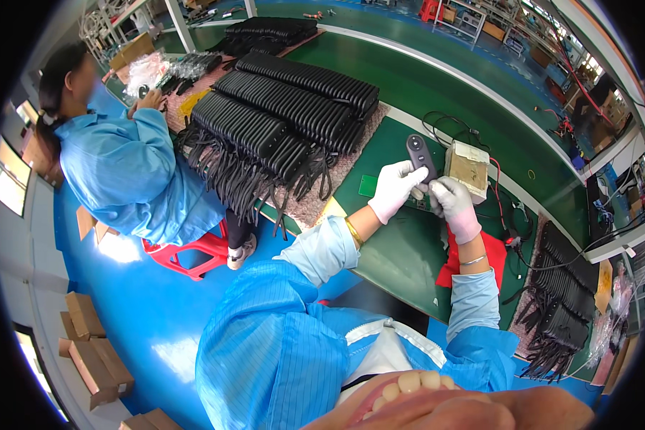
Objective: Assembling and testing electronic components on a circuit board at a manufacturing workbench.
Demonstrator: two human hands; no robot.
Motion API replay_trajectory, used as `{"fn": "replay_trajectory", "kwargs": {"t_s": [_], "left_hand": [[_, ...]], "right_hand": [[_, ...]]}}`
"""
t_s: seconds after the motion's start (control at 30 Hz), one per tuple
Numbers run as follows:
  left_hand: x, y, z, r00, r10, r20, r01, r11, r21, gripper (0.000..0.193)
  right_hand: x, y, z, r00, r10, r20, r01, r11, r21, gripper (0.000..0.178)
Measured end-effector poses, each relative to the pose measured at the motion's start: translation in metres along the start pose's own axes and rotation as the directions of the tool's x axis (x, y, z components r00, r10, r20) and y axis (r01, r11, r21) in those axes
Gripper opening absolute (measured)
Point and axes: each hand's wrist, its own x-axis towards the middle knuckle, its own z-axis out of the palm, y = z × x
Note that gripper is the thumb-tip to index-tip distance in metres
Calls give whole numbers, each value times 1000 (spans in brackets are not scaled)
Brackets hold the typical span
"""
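Observation:
Both my hands wear white gloves and meet above the green table. A slim black remote (417,151) with a round button pad at its upper end stands out between them. My left hand (396,190) is closed on its lower part, thumb along its face. Close beside it, the fingers of my right hand (456,207) are pinched together at the remote's lower end; the exact grip there is hidden. Under my right wrist lies a red cloth (493,259). A beige box-shaped device (468,170) stands just beyond my right hand.
Long rows of black items with straps (287,107) lie on pink bubble wrap (362,158) to the left. More strapped black items (557,287) lie at right. Cables (507,229) trail near the box. A co-worker in blue (122,168) sits on a red stool (190,254).

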Motion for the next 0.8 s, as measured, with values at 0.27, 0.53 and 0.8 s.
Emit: {"fn": "replay_trajectory", "kwargs": {"t_s": [0.27,0.53,0.8], "left_hand": [[4,-1,-6,997,-32,-74,21,988,-152,19],[-2,-13,5,987,-67,-147,31,971,-237,19],[-6,-12,14,980,4,-201,-21,996,-84,18]], "right_hand": [[2,10,25,987,-97,-131,118,979,165,16],[2,18,30,965,-79,-248,128,974,188,17],[0,16,33,943,-124,-309,158,983,90,16]]}}
